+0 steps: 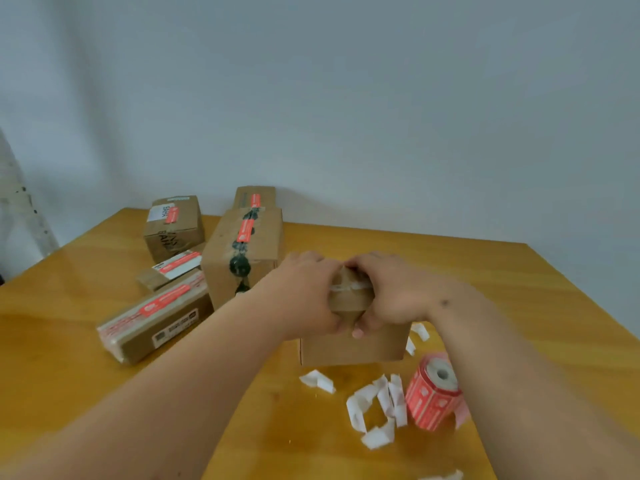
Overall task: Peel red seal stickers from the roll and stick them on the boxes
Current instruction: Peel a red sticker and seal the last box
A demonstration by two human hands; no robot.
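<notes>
Cardboard throughout: small brown box (349, 299) clasped from both sides, left hand (304, 296) and right hand (391, 292) curled round it, both grips holding it above a larger plain box (353, 344) on the yellow wooden counter (86, 278). Pale tape strip across the small box; no writing legible there. Right of the plain box, red sticker roll (434, 393) standing tilted, core hole facing up toward the camera, print too blurred to read. White backing scraps (377, 407) strewn just left of the roll. Left of the plain box, five sealed boxes, each bearing a red sticker: tall box (242, 251) with black-marked tape, far box (173, 223) lettered "BAH" on a white label, long flat box (156, 323) with small illegible label.
</notes>
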